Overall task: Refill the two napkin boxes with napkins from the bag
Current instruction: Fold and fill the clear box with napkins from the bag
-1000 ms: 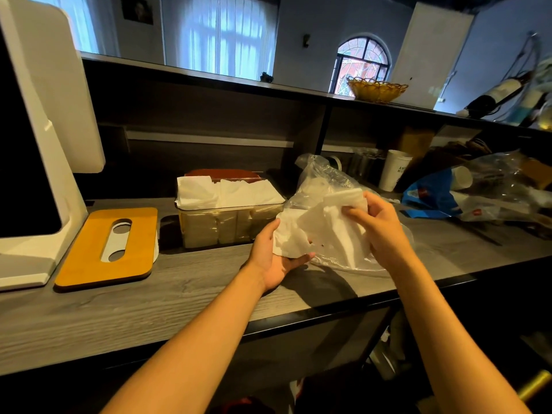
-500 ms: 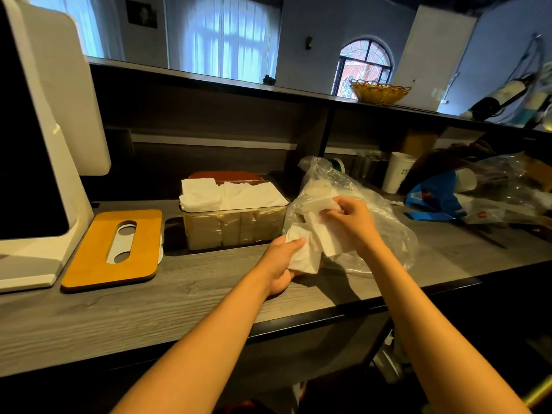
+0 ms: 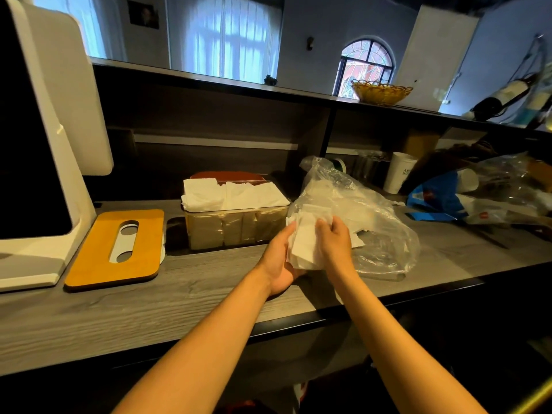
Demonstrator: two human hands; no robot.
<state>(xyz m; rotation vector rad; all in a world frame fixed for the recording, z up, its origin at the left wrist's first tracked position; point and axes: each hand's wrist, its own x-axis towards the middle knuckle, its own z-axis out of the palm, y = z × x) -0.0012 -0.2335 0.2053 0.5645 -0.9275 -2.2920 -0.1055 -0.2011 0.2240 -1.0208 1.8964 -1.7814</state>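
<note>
Over the grey counter (image 3: 209, 294), both hands' grips clasp a napkin stack (image 3: 306, 243) between left hand (image 3: 279, 261) and right hand (image 3: 334, 240).

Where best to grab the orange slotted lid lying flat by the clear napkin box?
Probably the orange lid by its right long edge, coming from the right and above. It lies flat on the counter with its left side close to the white stand, while the right edge faces an open gap before the clear napkin box.

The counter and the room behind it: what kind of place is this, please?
Probably a café or bar service counter: a point-of-sale screen, paper cups, a wine bottle on the upper shelf, and napkin boxes being refilled.
</note>
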